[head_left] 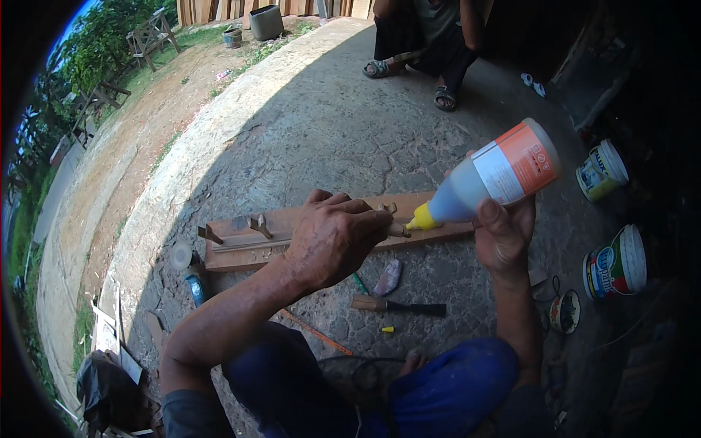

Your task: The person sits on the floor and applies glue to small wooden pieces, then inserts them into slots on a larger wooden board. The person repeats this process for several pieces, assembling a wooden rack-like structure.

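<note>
My right hand (505, 232) is wrapped round a glue bottle (460, 191) with an orange and white label, tipped so its yellow nozzle points down to the left. Pinched in the fingers of my left hand (337, 237) is a small wooden piece (396, 231), its end right by the nozzle tip. Whether glue is flowing cannot be made out. Beneath both hands a long reddish wooden board (255, 255) lies on the ground, partly hidden by my left hand. Small wooden pegs (259, 227) stand up from the board's left part.
A chisel (398, 306), a stone (388, 277), a yellow cap (388, 330) and an orange ruler strip (315, 332) lie before my knees. Two paint buckets (617, 263) and a small tin (564, 312) stand at the right. Another person (431, 44) squats at the far side.
</note>
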Motion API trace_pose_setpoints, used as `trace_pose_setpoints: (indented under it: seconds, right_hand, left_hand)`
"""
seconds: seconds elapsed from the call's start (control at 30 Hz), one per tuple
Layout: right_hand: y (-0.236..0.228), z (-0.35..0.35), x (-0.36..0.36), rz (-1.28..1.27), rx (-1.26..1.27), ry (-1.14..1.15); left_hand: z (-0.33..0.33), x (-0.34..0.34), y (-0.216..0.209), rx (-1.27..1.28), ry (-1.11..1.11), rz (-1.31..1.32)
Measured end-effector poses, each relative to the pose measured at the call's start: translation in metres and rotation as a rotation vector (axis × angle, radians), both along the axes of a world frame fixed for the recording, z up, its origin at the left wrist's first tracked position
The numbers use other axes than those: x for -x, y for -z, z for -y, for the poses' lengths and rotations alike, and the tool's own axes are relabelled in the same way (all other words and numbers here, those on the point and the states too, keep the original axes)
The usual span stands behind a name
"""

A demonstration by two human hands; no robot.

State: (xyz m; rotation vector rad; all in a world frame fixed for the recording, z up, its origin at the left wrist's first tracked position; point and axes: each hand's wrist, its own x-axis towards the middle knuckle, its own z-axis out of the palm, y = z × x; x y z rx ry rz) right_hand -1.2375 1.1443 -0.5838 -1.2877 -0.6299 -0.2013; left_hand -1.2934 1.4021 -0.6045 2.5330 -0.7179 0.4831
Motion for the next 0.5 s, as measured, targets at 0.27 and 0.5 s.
trace_pose_setpoints:
  seconds: [0.27,0.5]
  right_hand:
    - [0.0004,-0.0006,-0.0001,-0.001,0.026,-0.018]
    - [0.0006,-0.0024,0.0007,-0.001,0.028,-0.032]
  left_hand:
    - [0.0016,0.0032,-0.0015,-0.014,-0.019,-0.042]
    - [0.0026,0.0068,-0.0071,-0.073,-0.047,-0.084]
